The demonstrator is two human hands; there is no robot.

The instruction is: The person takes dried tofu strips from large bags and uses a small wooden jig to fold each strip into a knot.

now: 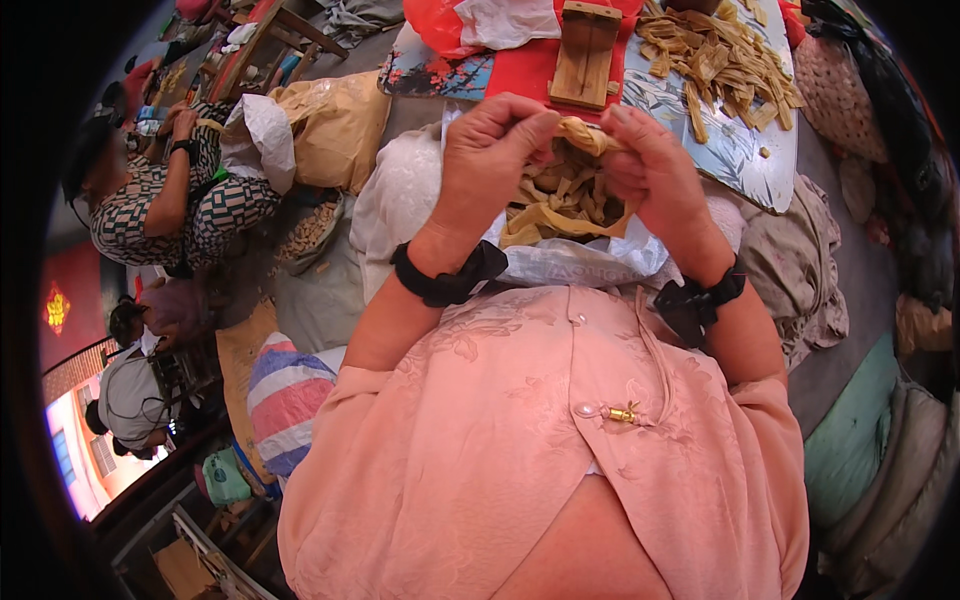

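Observation:
A folded, pale yellow-brown strip (586, 135), apparently dried and knotted or twisted, is stretched between my two hands. My left hand (485, 165) pinches one end of it between thumb and fingertips. At its other end, the thumb and bent fingers of my right hand (660, 180) are closed. Just below my hands, similar yellow-brown pieces (570, 212) fill a clear plastic bag (575, 262) close against my body. Beyond my fingers stands a small wooden block-like tool (586, 55) on a red cloth (530, 70). What the strip is made of I cannot make out.
A patterned tabletop (755, 160) bears a heap of flat yellow-brown strips (715, 65) at the far right. A red plastic bag (432, 22) lies at the far edge. On the left another person (150, 200) sits beside a brown sack (335, 125). Grey cloth (795, 260) lies at the right.

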